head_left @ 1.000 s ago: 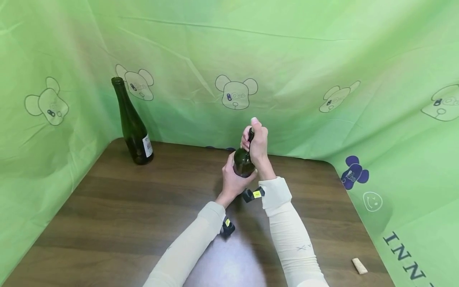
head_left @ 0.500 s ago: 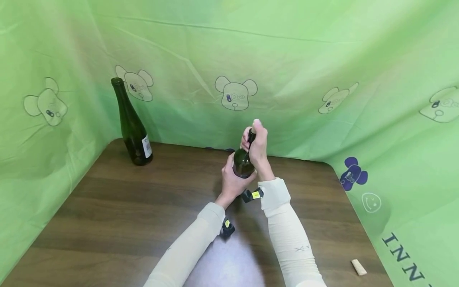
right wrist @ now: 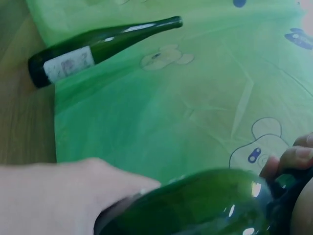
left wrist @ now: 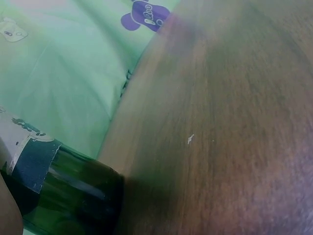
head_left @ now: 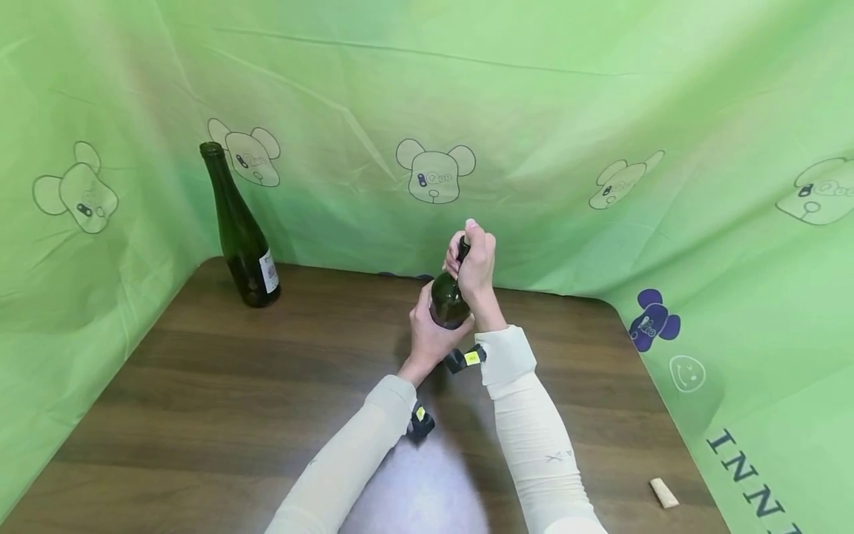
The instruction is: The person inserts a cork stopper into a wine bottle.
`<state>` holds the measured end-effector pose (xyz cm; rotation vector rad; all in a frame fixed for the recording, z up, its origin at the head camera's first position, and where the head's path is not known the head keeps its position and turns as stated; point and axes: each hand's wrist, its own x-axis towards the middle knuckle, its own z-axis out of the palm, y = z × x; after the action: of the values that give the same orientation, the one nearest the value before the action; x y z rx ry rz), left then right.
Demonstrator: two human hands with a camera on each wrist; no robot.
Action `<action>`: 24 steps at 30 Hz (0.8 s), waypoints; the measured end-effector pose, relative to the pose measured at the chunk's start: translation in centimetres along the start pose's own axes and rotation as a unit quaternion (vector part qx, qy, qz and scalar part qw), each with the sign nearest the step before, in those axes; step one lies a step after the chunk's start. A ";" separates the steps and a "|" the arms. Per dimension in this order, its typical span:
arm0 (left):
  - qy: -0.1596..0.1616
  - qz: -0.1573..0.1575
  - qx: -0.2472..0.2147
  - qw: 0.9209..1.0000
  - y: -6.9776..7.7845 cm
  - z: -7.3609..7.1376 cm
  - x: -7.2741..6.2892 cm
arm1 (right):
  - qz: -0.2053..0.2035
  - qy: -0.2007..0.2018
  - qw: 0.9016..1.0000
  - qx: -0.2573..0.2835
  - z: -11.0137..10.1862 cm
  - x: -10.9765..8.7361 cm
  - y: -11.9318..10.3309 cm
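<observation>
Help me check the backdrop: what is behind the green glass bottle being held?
Behind the green glass bottle, the head view shows the brown wooden table and printed green fabric curtain. What the bottle itself covers cannot be seen.

Head view shifted slightly, 2 hands (head_left: pixel 434 332) (head_left: pixel 478 268) and held bottle (head_left: pixel 449 302) appearing farther left

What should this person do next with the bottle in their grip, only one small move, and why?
Perhaps press down gently with the right grip's thumb: it sits at the top of the bottle, and the left grip holds the body, so it could steady it. What lies under the thumb is hidden.
</observation>
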<state>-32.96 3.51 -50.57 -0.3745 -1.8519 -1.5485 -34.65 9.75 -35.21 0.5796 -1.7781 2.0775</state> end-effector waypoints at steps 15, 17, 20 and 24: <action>0.000 0.005 -0.006 1.000 0.2 -0.1 0.3 | 0.022 -0.003 0.999 0.029 0.1 0.5 -0.3; 0.000 0.004 -0.008 1.000 0.1 -0.1 0.4 | 0.022 -0.009 0.999 0.025 0.1 0.4 -0.2; 0.000 0.005 -0.007 1.000 0.1 0.0 0.2 | 0.020 -0.010 1.000 0.013 -0.1 0.2 0.0; 0.003 0.005 -0.004 1.000 0.1 0.0 0.1 | 0.008 -0.007 1.000 -0.016 -0.2 0.1 0.1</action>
<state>-32.94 3.57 -50.41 -0.3814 -1.8387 -1.5491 -34.80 9.96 -35.22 0.5753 -1.8266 2.0564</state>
